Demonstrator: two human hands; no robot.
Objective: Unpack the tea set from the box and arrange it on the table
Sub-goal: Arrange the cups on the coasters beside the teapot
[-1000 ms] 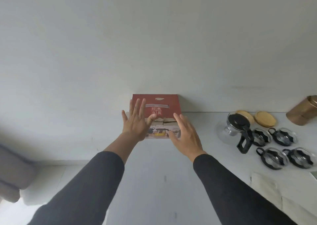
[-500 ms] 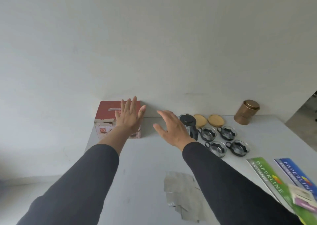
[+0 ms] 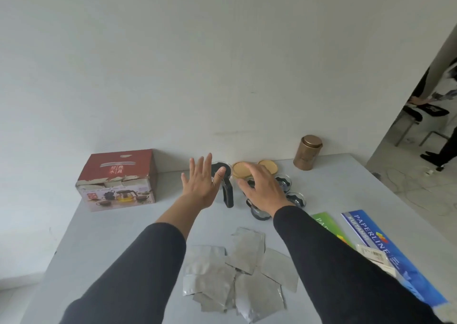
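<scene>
Both hands have left the box (image 3: pixel 118 179) — a second ago they were on its front; now the left hand (image 3: pixel 200 184) is raised, spread wide, before the teapot (image 3: pixel 223 182); the right hand (image 3: pixel 263 187) — palm down — is over the cups (image 3: pixel 295 198).

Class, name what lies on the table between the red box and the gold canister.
In the head view: teapot and two bamboo lids, between red box and gold canister.

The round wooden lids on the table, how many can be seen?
2. One wooden lid lies just beyond the right hand, partly covered by its fingers. The second lid lies to its right, toward the golden tin. The hands may hide others.
</scene>
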